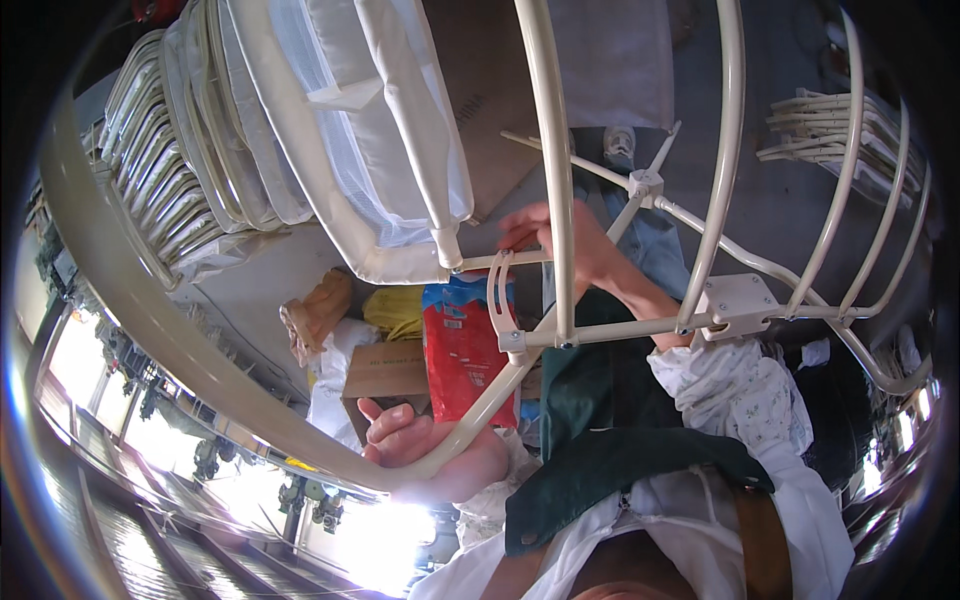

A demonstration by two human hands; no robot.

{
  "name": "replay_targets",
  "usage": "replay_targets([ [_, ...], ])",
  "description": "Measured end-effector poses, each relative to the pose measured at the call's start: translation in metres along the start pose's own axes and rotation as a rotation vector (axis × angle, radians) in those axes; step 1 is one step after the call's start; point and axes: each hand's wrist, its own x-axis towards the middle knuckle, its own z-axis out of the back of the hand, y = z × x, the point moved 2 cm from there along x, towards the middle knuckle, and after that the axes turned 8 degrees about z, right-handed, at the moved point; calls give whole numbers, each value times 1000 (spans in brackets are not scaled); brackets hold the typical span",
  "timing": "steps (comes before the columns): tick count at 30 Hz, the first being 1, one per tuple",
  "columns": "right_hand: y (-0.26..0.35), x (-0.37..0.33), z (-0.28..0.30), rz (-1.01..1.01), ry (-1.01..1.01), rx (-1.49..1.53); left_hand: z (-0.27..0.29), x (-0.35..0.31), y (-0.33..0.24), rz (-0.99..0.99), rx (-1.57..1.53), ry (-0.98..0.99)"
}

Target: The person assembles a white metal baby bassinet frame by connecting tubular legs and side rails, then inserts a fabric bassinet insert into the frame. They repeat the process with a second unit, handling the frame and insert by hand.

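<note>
A large cream metal tube frame (545, 90) with curved bars stands in front of me. My left hand (398, 432) is beside the bend of its long curved tube (480, 425), which crosses in front of my wrist. The fingers are loosely curled and apart, with nothing seen in them. My right hand (570, 235) reaches behind an upright bar toward the slotted curved bracket (500, 290). Its fingers are smeared by motion, so whether they grip anything is unclear. Left of it, a white fabric and mesh panel (390, 130) meets the frame at a corner.
Stacks of similar white fabric panels (140, 150) lie at the far left. Below are a red bag (465, 345), a cardboard box (385, 370) and a yellow bag (393, 312). More cream tube parts (830, 130) are piled at right. A person's shoe (619, 142) shows beyond the frame.
</note>
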Motion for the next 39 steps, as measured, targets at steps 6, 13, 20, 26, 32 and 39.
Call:
replay_targets([
  [6,-1,-14,43,100,-224,-158,1,2,-7,13,-80,128],
  [13,41,-94,-38,193,-118,109,-35,-16,-17,200,-134,24],
  [20,16,-139,-6,240,-380,-395,-34,-72,11,254,-2,529],
  [26,26,-144,3,212,-186,-7,-35,-77,8,408,9,415],
  [32,59,-125,-31,-149,-38,1280,-46,-90,-9,536,-143,359],
  [39,63,-166,26,-11,-209,1516,-19,-106,14,697,239,486],
])
